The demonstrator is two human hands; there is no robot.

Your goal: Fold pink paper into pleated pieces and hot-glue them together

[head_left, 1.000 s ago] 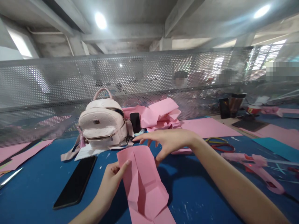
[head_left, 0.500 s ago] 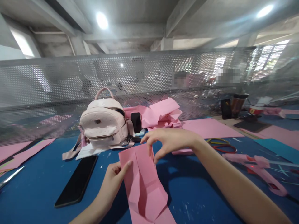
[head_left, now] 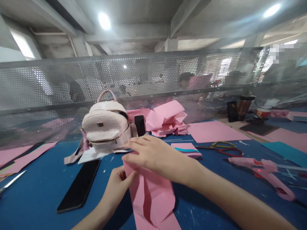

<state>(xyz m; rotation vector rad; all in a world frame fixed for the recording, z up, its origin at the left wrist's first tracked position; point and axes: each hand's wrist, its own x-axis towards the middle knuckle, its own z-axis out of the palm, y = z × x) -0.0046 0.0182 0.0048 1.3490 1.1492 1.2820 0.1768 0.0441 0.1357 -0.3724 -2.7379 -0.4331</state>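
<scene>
A folded, creased sheet of pink paper (head_left: 155, 201) stretches toward me across the blue table. My left hand (head_left: 117, 182) grips its left edge, with the thumb on top and the other fingers partly hidden behind. Across the paper's far end lies my right hand (head_left: 153, 155), its fingers closed over the top edge near the upper left corner. The right hand covers that end, so the fingertips' exact hold there is partly hidden.
A pale pink backpack (head_left: 105, 124) and crumpled pink paper (head_left: 168, 116) stand at the back. A black phone (head_left: 79, 187) lies left. To the right are a small pink stack (head_left: 187, 150), scissors (head_left: 225, 147) and a pink glue gun (head_left: 266, 174). A perforated screen (head_left: 153, 76) rises behind.
My right hand has moved left and down from beside the paper's right edge onto its far end, closing over the top edge. My left hand keeps its hold. The small stack and scissors are now uncovered.
</scene>
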